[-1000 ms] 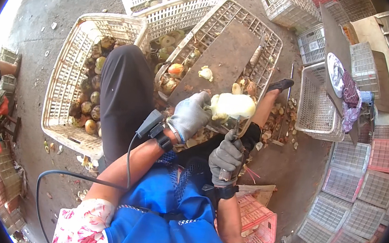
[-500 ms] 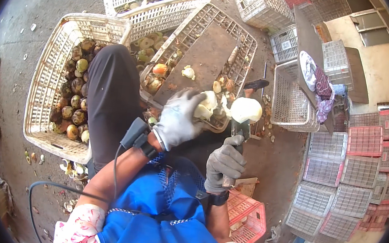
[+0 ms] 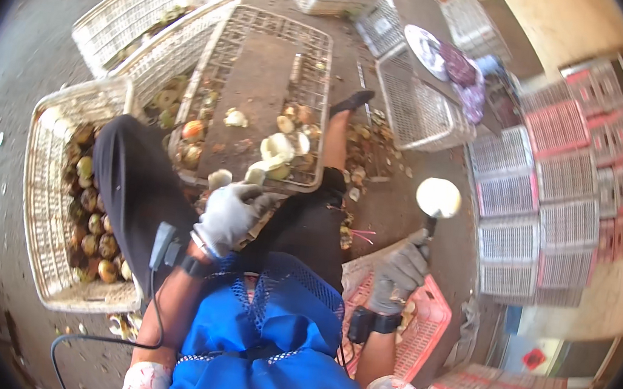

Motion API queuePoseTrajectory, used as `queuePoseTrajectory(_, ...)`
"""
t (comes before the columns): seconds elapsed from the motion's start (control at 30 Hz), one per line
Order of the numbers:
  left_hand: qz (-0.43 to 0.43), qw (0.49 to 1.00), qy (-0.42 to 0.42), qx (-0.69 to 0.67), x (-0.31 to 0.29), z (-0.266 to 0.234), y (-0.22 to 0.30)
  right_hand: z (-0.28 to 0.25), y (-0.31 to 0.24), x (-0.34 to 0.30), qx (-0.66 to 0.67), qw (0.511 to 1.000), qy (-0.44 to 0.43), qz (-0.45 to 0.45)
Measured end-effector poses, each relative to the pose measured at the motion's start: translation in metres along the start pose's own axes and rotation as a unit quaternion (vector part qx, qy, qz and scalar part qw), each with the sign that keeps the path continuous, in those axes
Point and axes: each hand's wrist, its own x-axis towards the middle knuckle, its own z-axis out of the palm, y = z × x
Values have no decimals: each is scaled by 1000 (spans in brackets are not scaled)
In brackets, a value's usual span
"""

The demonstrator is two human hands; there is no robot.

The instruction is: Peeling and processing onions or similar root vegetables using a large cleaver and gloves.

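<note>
Low on the right, my gloved right hand (image 3: pixel 400 274) is closed around the handle of a dark knife-like tool (image 3: pixel 430 224). A peeled, whitish round fruit (image 3: pixel 439 198) sits at the tool's far end, over the ground. My gloved left hand (image 3: pixel 232 215) is at the near edge of the upturned crate, over my lap. Its fingers are loosely bent and apart, and I see nothing held in them. Pale curved peelings (image 3: pixel 278 153) lie on the crate beyond it. A small pale piece (image 3: pixel 219 179) lies close to the left fingertips.
A brown board (image 3: pixel 256 75) lies on the upturned crate (image 3: pixel 319 39). To the left, a white basket (image 3: pixel 39 189) holds many dark round fruits (image 3: pixel 96 223). Another white crate (image 3: pixel 100 36) stands behind. A pink crate (image 3: pixel 431 321) is beside my right forearm. Crates (image 3: pixel 574 184) are stacked right.
My right hand has carried the tool and peeled fruit rightward, away from the crate. My left hand has drawn back toward me, letting go of peel onto the crate. The whole view has shifted.
</note>
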Motion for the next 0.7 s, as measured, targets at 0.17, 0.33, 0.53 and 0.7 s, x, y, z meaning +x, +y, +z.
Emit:
queuePoseTrajectory(0.17, -105, 929, 112, -337, -6, -62, 41, 60, -127, -184, -602, 616, 427, -276)
queuePoseTrajectory(0.33, 55, 884, 400, -236, -34, -165, 32, 8, -153, -268, -697, 119, 533, -465)
queuePoseTrajectory(0.53, -87, 843, 517, -116, -119, -249, -115, -24, -102, -171, -722, 198, 518, -415)
queuePoseTrajectory(0.7, -225, 880, 401, 123, -211, -234, -229, -46, -75, -68, -771, 335, 456, -291)
